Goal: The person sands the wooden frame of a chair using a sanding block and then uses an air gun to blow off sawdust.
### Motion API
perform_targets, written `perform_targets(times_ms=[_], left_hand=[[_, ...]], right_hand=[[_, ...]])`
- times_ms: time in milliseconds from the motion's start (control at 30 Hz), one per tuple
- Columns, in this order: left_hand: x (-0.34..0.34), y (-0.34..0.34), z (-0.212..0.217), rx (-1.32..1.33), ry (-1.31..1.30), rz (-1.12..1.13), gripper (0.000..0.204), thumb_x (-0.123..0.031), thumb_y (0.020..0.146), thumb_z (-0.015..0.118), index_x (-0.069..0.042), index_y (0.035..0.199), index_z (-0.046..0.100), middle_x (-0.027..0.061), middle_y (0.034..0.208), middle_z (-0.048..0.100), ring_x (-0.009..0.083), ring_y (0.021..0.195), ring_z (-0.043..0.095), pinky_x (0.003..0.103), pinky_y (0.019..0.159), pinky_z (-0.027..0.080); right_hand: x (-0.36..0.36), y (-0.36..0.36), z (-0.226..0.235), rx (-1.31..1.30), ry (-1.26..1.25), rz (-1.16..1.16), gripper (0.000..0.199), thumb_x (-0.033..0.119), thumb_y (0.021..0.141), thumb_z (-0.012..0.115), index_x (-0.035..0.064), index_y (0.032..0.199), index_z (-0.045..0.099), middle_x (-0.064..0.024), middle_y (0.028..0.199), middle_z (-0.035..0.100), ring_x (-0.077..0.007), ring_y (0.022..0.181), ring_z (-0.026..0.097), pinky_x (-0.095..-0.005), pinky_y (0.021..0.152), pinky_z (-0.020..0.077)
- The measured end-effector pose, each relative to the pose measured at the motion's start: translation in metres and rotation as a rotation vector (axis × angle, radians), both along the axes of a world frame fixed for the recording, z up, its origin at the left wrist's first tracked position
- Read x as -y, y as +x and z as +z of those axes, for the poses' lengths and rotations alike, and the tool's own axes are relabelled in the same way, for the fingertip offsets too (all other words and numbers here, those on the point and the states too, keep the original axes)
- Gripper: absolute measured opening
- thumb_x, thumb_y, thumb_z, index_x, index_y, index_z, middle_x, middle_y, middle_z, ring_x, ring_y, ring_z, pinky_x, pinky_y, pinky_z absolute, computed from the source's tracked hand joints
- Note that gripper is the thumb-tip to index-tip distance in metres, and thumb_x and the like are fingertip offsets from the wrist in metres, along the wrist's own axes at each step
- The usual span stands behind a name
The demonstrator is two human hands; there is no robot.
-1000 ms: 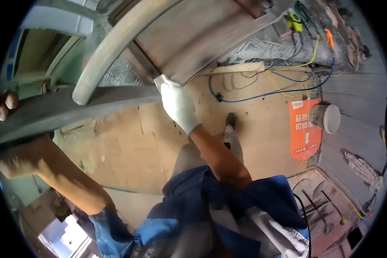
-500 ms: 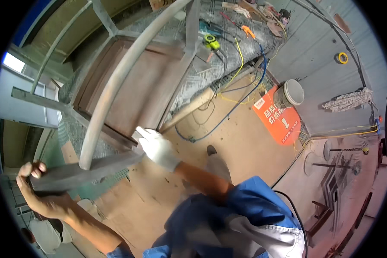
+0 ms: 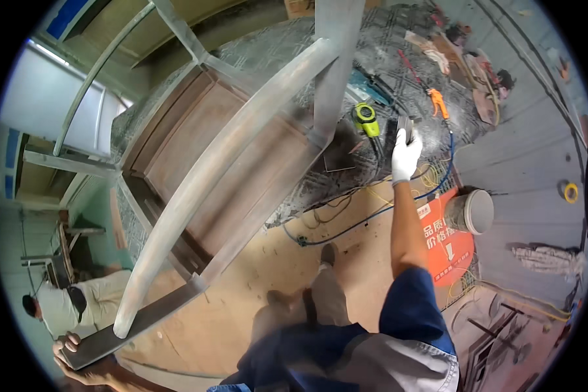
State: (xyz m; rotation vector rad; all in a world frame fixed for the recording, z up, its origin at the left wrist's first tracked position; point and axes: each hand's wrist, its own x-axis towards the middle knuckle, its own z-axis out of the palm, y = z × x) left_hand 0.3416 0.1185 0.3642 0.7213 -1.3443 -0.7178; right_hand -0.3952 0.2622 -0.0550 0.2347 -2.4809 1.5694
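Note:
A bare wooden chair frame [image 3: 232,176] lies tipped over on a bench covered with patterned grey cloth [image 3: 255,49]. Its curved armrest [image 3: 196,189] runs towards me, down to a dark straight leg [image 3: 144,320]. My left hand [image 3: 78,356], ungloved, is wrapped round the near end of that leg. At the bench's right side, well apart from the chair, my right hand [image 3: 406,155] in a white glove holds a small grey rectangular block [image 3: 404,125]. The block's underside and part of my fingers are hidden.
Beside my right hand lie a lime-green round tool [image 3: 366,119] and an orange air blow gun [image 3: 436,102] on a blue hose [image 3: 449,160]. Scraps and rags clutter the far corner. A bucket [image 3: 478,212] stands on the right by a red sign [image 3: 447,251]. Another person [image 3: 78,304] works at left.
My right hand has left the chair's near corner and reached right and away over the bench with the block. My left hand stays on the leg, which sits lower in view.

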Motion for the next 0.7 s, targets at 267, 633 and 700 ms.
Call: perform_targets(times_ms=[267,633,700], left_hand=[[-0.003,-0.004,0.008,0.050,-0.021,0.145,0.041,-0.041,0.098,0.048,-0.001,0.096,0.058,0.0060,0.080,0.045,0.0215,0.073,0.041,0.035,0.073,0.039],[0.002,-0.002,0.015,-0.026,0.085,0.015,0.037,-0.033,0.101,0.049,0.002,0.095,0.061,0.0099,0.087,0.055,0.0241,0.083,0.048,0.037,0.080,0.042],[0.002,0.014,0.015,-0.051,0.073,0.068,0.036,-0.031,0.100,0.049,0.002,0.094,0.059,0.0128,0.092,0.057,0.0256,0.088,0.053,0.039,0.088,0.044]], right_hand=[[0.045,0.117,-0.038,0.049,0.663,0.421,0.059,0.035,0.092,0.070,0.0019,0.138,0.053,-0.0207,0.136,0.059,-0.0380,0.113,0.064,-0.0441,0.095,0.0531],[0.064,0.040,-0.045,0.818,0.202,0.692,0.025,0.027,0.083,0.074,0.0026,0.090,0.075,-0.0067,0.063,0.060,-0.0193,0.054,0.058,-0.0328,0.050,0.0415],[0.032,0.050,-0.010,1.055,-0.078,0.843,0.022,0.024,0.086,0.072,0.0018,0.089,0.073,-0.0001,0.063,0.053,-0.0093,0.051,0.047,-0.0294,0.045,0.0326]])
